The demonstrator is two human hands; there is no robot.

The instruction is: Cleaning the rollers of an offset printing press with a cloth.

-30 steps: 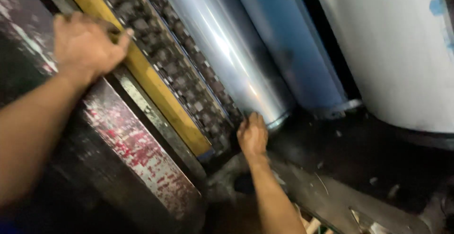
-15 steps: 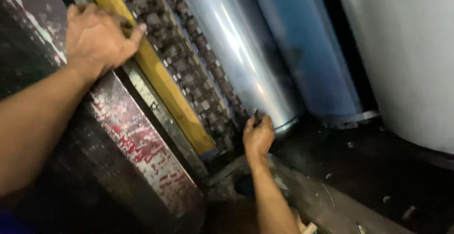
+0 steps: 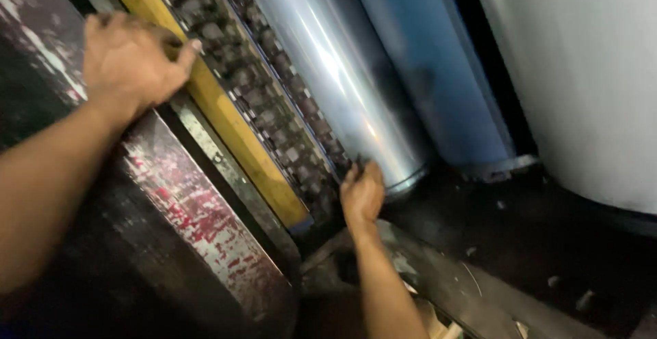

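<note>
Yellow bar (image 3: 226, 116) lies under the left hand (image 3: 130, 61), its grip closed over it; right hand (image 3: 363, 192) pinches the shiny roller (image 3: 335, 72) end

Dark machine bed (image 3: 547, 243) at lower right carries the rollers: shiny metal roller (image 3: 342, 72), blue roller (image 3: 431, 72) just beside it, big white roller (image 3: 582, 72) at far right. Small pale scraps (image 3: 582, 301) lie loose on the bed. Dark worn ledge (image 3: 171, 229) w/ chipped red paint runs along the left; yellow bar (image 3: 226, 127) sits beside it, next to the textured roller (image 3: 274, 99).
</note>
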